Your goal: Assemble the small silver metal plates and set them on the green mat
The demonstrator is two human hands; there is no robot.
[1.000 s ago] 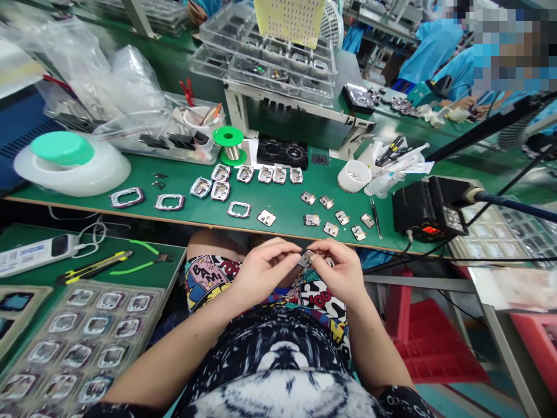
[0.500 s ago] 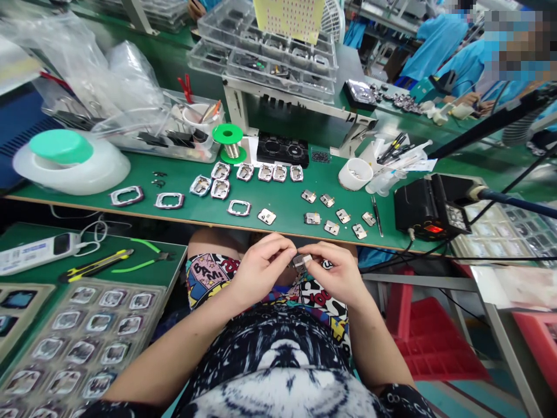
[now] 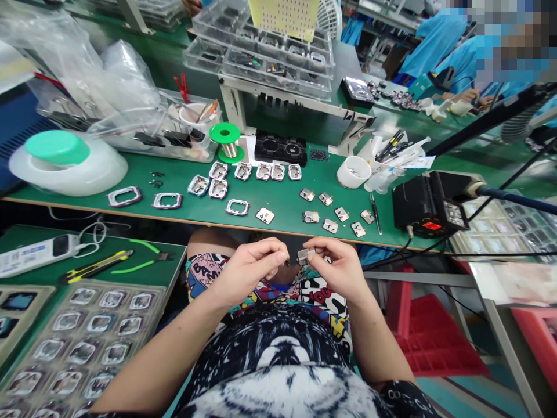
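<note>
Silvery plate (image 3: 304, 256) (in right hand (image 3: 342, 268)); left hand (image 3: 250, 270) withdrew.

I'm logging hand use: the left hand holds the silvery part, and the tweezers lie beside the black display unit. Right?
Wrong hand: the head view shows the right hand holding the silvery part, not the left hand. The tweezers lie beside the black display unit.

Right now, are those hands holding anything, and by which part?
The right hand pinches a small flat metallic piece by its right edge. The left hand is pinched too, but whatever it may hold is too small to tell.
</note>
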